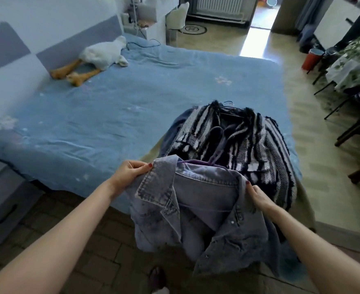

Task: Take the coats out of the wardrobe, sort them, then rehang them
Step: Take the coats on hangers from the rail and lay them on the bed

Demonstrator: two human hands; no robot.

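Your grip: left hand (130, 171) and right hand (259, 197) each pinch the denim jacket (198, 211) at its collar, at 6 o'clock.
It looks soft, floppy and middling-heavy; hold both shoulders, beside the striped coat (249, 145) on the bed (111, 115).

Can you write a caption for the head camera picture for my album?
Both hands, left hand and right hand, hold a faded blue denim jacket over a striped black-and-white woven coat on the blue bed.

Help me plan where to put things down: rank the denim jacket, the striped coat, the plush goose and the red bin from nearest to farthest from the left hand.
1. Denim jacket: pinched by the left hand.
2. Striped coat: on the bed's near right corner.
3. Plush goose: far left, by the headboard.
4. Red bin: on the floor, far right.
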